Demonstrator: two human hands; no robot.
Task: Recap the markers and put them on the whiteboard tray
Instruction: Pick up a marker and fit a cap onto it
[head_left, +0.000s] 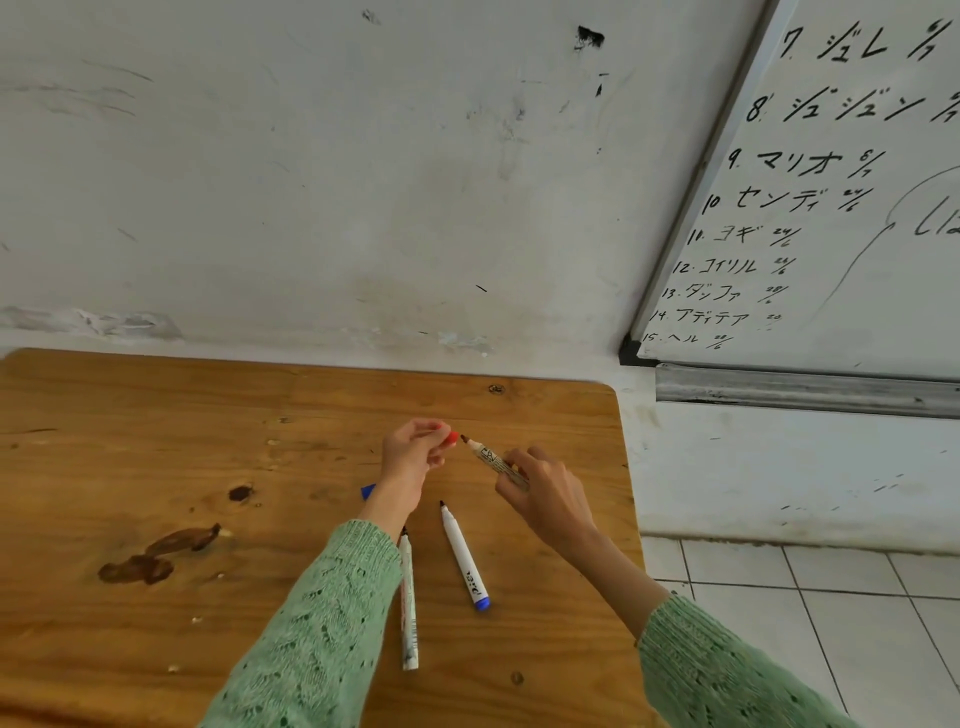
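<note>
My left hand (410, 457) pinches a red cap (452, 439) above the wooden table (156, 415). My right hand (545, 493) grips an uncapped white marker (491, 456), its dark tip pointing left at the cap, a small gap between them. Two more uncapped white markers lie on the table: one with a blue end (464, 556) between my forearms, one (409, 608) partly under my left sleeve. A blue cap (368, 491) peeks out left of my left wrist. The metal whiteboard tray (805, 389) runs along the board's lower edge at the right.
The whiteboard (831, 208) with black writing hangs on the right wall. The table's right edge ends at a gap above a white tiled floor (831, 597). A scuffed white wall (311, 182) stands behind the table. Dark stains (156, 556) mark the wood on the left.
</note>
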